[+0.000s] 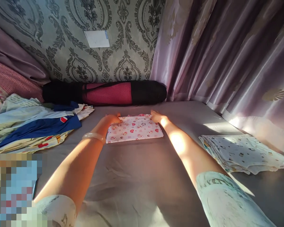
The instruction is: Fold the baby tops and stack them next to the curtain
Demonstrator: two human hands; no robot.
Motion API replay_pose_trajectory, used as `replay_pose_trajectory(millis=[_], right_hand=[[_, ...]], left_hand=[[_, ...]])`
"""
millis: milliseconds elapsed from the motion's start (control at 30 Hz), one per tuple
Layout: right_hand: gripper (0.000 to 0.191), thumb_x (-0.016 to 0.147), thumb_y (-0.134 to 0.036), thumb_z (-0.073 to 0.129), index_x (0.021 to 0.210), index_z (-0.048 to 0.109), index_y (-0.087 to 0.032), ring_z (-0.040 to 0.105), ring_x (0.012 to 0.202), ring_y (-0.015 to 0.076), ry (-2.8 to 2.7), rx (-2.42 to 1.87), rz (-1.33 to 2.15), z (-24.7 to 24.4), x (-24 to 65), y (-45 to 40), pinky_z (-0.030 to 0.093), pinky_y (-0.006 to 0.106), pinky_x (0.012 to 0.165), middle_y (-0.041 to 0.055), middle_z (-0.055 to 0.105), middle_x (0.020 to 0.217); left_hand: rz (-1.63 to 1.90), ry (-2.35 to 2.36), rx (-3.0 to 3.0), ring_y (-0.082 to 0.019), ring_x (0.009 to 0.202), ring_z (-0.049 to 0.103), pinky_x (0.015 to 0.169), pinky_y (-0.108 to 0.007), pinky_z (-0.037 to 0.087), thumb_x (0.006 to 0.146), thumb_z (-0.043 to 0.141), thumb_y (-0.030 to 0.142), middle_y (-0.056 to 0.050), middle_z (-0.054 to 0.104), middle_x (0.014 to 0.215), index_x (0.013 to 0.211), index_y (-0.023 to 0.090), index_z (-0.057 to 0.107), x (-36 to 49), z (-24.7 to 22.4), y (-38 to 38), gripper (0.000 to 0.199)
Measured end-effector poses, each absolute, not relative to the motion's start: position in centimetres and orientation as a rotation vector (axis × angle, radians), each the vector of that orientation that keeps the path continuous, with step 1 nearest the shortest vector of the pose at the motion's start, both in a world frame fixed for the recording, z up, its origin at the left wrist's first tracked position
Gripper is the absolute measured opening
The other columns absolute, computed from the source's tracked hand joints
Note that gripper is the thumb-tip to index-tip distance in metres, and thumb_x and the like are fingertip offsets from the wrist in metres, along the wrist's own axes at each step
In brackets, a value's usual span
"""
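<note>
A folded white cloth garment (134, 128) with small pink and red hearts and flowers lies in front of me on the grey bed sheet (142, 176). At its far left corner my left hand (113, 119) is closed on the fabric, with the thumb over the top. My right hand (157, 117) grips the far right corner in the same way. Some pink frill shows along the far edge, between the hands. Most of the fingertips are hidden behind the cloth. A pale bangle (94, 136) circles my left wrist.
Loose clothes (38, 119) lie heaped on the left. On the right is a neat stack of folded printed garments (243, 151). A long black and magenta bolster-shaped bundle (109, 93) rests against the patterned wall, beside the purple curtain (203, 47). The lower left corner is pixelated.
</note>
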State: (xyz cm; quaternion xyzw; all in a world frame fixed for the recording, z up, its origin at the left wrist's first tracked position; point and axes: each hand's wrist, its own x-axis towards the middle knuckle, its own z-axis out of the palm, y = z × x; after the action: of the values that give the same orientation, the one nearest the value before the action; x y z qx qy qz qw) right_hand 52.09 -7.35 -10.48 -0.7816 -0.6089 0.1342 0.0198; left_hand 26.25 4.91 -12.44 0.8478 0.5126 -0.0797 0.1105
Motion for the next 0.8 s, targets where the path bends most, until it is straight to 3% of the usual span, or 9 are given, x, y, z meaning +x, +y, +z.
replay_pose_trajectory(millis=[133,233,333,400,500,600,700,800], right_hand=[[0.043,0.092,-0.016,0.058,0.135,0.053,-0.014,0.057,0.124,0.0272,-1.893,-2.397,0.321,-10.0,51.4,-9.2,0.046,0.035,0.096,0.0166,0.06,0.135],[0.034,0.092,-0.02,0.06,0.126,0.062,-0.016,0.056,0.125,0.0266,-1.902,-2.353,0.31,-8.8,51.6,-10.3,0.046,0.032,0.095,0.0145,0.06,0.137],[0.029,0.091,-0.025,0.063,0.119,0.068,-0.018,0.063,0.112,0.0237,-1.898,-2.318,0.337,-7.0,52.2,-11.4,0.048,0.027,0.085,0.011,0.067,0.125],[0.029,0.089,-0.028,0.065,0.116,0.07,-0.019,0.065,0.1,0.0209,-1.894,-2.292,0.353,-5.7,52.7,-12.3,0.047,0.024,0.075,0.0084,0.07,0.115],[0.021,0.085,-0.03,0.068,0.101,0.073,-0.018,0.063,0.084,0.0169,-1.983,-2.204,0.343,-3.6,53.3,-13.8,0.043,0.023,0.065,0.0051,0.071,0.098],[0.013,0.08,-0.028,0.07,0.083,0.071,-0.016,0.055,0.07,0.013,-2.104,-2.029,0.369,-1.8,54.0,-15.4,0.039,0.023,0.06,-0.0003,0.064,0.078],[0.024,0.074,-0.039,0.077,0.078,0.069,-0.017,0.056,0.068,0.0133,-2.081,-1.844,0.569,-0.6,54.4,-17.0,0.042,0.024,0.062,-0.0014,0.063,0.071],[0.042,0.07,-0.058,0.077,0.081,0.071,-0.018,0.064,0.076,0.0177,-1.941,-1.703,0.829,-0.4,54.6,-18.6,0.049,0.029,0.07,0.003,0.07,0.078]], left_hand=[[-0.135,1.622,2.488,-0.033,0.12,0.06,0.109,-0.049,0.03,0.084,0.06,0.033,-0.013,0.07,0.121,0.123,0.022,0.065,26.0,-11.7,1.7,0.041],[-0.028,1.62,2.531,-0.031,0.115,0.061,0.107,-0.047,0.03,0.082,0.06,0.034,-0.012,0.071,0.116,0.12,0.021,0.065,25.3,-10.2,0.2,0.041],[0.049,1.565,2.561,-0.031,0.105,0.064,0.095,-0.041,0.039,0.077,0.061,0.039,-0.009,0.073,0.103,0.112,0.02,0.07,24.0,-8.2,-0.4,0.04],[0.044,1.456,2.557,-0.028,0.092,0.064,0.08,-0.033,0.043,0.073,0.062,0.044,-0.006,0.072,0.088,0.099,0.019,0.072,22.9,-6.8,-0.8,0.037],[0.009,1.28,2.502,-0.02,0.072,0.059,0.06,-0.026,0.037,0.068,0.062,0.052,0.0,0.063,0.069,0.082,0.019,0.071,21.3,-4.8,-1.7,0.037],[0.01,1.196,2.434,-0.017,0.067,0.056,0.057,-0.024,0.036,0.061,0.066,0.054,0.002,0.06,0.066,0.079,0.02,0.072,20.1,-2.5,-3.2,0.038],[-0.049,1.175,2.35,-0.018,0.071,0.06,0.06,-0.023,0.041,0.058,0.071,0.052,0.001,0.066,0.073,0.085,0.022,0.076,19.3,0.1,-5.1,0.04],[-0.118,1.149,2.253,-0.021,0.077,0.064,0.065,-0.025,0.048,0.056,0.076,0.052,-0.003,0.072,0.081,0.089,0.022,0.079,18.8,2.0,-6.9,0.044]])
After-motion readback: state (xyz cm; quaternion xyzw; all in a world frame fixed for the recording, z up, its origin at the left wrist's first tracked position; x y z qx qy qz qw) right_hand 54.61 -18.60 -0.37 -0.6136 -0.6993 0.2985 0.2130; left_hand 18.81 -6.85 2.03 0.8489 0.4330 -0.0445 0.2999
